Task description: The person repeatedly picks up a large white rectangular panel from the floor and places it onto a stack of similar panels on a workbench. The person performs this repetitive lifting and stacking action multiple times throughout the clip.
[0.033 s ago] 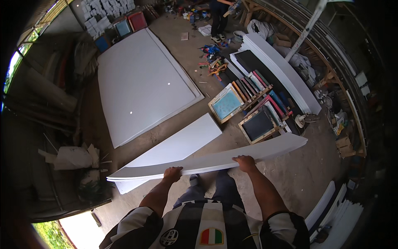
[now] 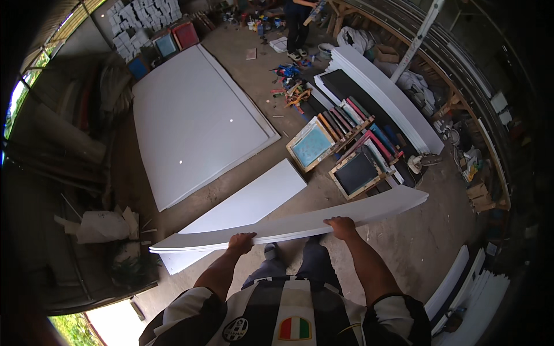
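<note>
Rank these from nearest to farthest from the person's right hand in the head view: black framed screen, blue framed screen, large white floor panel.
From the right hand:
1. Black framed screen, just ahead.
2. Blue framed screen, farther ahead, slightly left.
3. Large white floor panel, far ahead-left.

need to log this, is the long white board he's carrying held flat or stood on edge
Held flat: the long white board lies crosswise, broad face up, left hand and right hand gripping its near edge.

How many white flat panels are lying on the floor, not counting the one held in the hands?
2. A large white panel lies at upper left, and a smaller white panel lies just beyond the held board, partly covered by it. Others may be hidden among the stacks at right.
</note>
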Tool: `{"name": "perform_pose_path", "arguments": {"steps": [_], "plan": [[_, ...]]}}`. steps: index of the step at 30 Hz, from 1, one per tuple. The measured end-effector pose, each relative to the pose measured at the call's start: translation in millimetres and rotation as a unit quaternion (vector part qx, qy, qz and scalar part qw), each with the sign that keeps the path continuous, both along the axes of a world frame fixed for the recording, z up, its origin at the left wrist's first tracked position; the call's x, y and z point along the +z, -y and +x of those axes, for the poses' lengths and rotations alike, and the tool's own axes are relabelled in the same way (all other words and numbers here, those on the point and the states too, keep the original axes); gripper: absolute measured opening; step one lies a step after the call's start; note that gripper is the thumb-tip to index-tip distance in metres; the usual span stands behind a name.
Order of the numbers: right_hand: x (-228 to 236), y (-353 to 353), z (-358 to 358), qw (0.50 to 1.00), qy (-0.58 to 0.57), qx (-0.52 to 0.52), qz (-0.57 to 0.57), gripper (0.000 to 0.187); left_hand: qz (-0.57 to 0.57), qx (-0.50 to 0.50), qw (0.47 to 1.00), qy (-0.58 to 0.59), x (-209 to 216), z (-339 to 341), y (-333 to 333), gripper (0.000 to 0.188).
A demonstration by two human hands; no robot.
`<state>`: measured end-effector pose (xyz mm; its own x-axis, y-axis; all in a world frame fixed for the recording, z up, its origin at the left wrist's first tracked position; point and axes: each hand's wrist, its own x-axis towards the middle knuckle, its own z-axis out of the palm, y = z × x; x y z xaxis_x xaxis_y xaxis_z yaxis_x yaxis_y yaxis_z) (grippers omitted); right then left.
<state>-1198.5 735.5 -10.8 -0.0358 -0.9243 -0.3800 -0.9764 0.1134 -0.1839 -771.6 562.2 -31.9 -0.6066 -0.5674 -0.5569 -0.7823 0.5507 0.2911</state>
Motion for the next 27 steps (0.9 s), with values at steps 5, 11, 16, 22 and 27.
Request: {"name": "perform_pose_path", "arguments": {"steps": [5, 11, 16, 22, 27], "plan": [[32.9, -87.7, -24.9, 0.991, 0.018, -0.123, 0.045, 0.051, 0.027, -0.111, 0.993, 0.025, 25.7, -73.2, -2.7, 0.056], [42.0, -183.7, -76.9, 0.967, 0.044, -0.241, 0.070, 0.051, 0.018, -0.189, 0.982, -0.008, -0.8, -174.6, -29.4, 0.055], [63.3, -249.1, -135.6, 0.944, 0.057, -0.317, 0.074, 0.054, 0.013, -0.239, 0.970, 0.046, 54.4, -290.8, -66.2, 0.052], [76.4, -311.0, -224.6, 0.927, 0.037, -0.370, 0.043, 0.056, -0.009, -0.287, 0.958, -0.012, 54.3, -414.3, -99.8, 0.051], [92.7, -324.6, -296.1, 0.918, 0.039, -0.393, 0.032, 0.055, -0.020, -0.294, 0.955, -0.024, 73.9, -499.0, -105.6, 0.049]]}}
